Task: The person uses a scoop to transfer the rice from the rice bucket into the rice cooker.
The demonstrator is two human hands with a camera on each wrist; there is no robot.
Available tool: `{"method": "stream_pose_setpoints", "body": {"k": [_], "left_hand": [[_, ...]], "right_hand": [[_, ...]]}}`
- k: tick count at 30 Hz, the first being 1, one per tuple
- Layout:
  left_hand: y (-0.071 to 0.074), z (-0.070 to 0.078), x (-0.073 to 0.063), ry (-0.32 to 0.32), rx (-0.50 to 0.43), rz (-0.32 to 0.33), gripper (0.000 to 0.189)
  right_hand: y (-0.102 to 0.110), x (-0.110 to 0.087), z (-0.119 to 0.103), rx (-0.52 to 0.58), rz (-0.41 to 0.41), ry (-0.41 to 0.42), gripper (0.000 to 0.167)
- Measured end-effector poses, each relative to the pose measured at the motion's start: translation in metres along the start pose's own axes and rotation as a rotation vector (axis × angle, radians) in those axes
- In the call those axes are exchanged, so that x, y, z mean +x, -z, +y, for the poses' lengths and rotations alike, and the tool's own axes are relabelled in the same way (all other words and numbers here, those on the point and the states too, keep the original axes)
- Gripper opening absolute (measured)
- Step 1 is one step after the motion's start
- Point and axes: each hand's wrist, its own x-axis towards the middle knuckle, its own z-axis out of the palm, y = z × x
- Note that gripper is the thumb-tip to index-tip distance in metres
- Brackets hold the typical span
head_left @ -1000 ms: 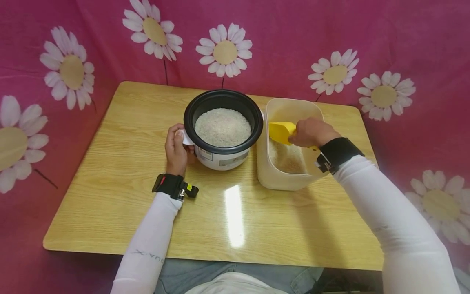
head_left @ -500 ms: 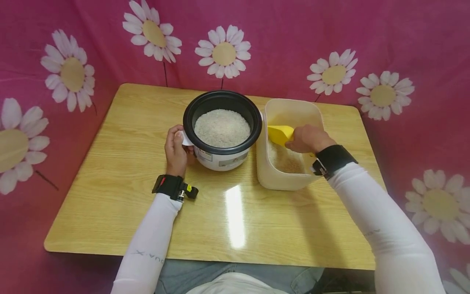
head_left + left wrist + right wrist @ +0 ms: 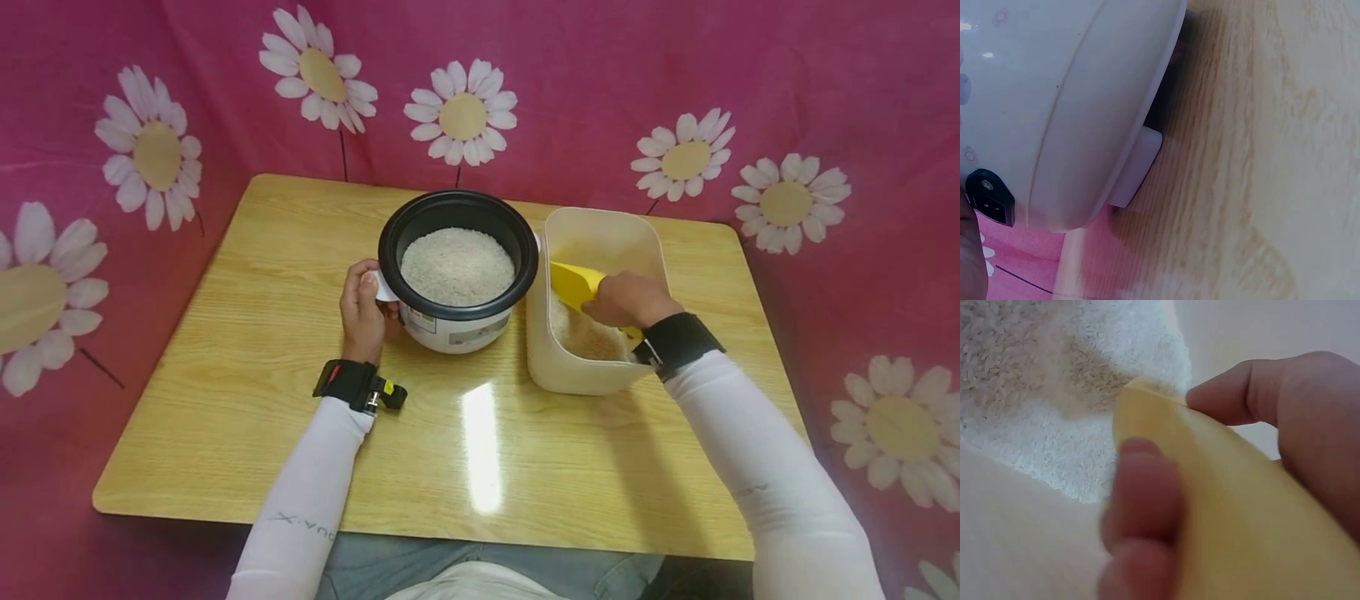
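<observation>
A white rice cooker (image 3: 468,337) with a black inner rim stands mid-table, rice (image 3: 458,267) heaped inside it. My left hand (image 3: 363,312) holds its white side handle (image 3: 385,287), thumb on top. The left wrist view shows the cooker's lower body (image 3: 1079,112) and a black power socket (image 3: 990,199), with part of the hand at the left edge. Right of the cooker is a tall translucent container (image 3: 579,377) with rice (image 3: 588,335) low inside. My right hand (image 3: 628,300) grips a yellow scoop (image 3: 573,283) in it; in the right wrist view, fingers wrap its yellow handle (image 3: 1229,506).
The wooden table (image 3: 247,400) has rounded corners and carries the cooker and container close side by side. A pink cloth with daisies (image 3: 570,100) hangs behind and at both sides. The container walls surround my right hand and the scoop.
My right hand has moved a little toward me and left within the container, tilting the scoop. The left hand keeps its hold on the cooker handle. The head view has shifted slightly.
</observation>
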Motion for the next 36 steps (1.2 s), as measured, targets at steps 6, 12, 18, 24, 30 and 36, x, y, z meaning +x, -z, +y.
{"method": "stream_pose_setpoints", "body": {"k": [6, 12, 18, 24, 30, 36], "left_hand": [[-0.0001, -0.0013, -0.0002, -0.010, 0.000, 0.001, 0.019], [-0.0005, -0.0013, -0.0011, 0.010, -0.013, -0.009, 0.019], [0.0001, 0.0001, 0.0001, 0.017, 0.000, -0.012, 0.021], [0.0014, 0.0017, 0.0010, -0.003, -0.003, -0.004, 0.020], [0.0017, 0.0011, 0.0017, -0.019, 0.001, -0.010, 0.019], [0.0024, -0.0008, 0.0005, -0.019, 0.014, -0.013, 0.018]], "right_hand": [[0.0005, 0.0004, 0.0030, 0.036, -0.004, -0.018, 0.036], [-0.0009, -0.0014, 0.0043, 0.029, 0.012, -0.008, 0.035], [-0.0001, -0.0022, 0.0063, -0.017, 0.069, 0.050, 0.034], [0.0022, -0.0006, 0.0067, -0.036, 0.123, 0.093, 0.033], [0.0019, -0.0005, 0.0062, -0.068, 0.153, 0.121, 0.032], [0.0011, -0.0039, 0.0075, -0.072, 0.187, 0.096, 0.032]]}}
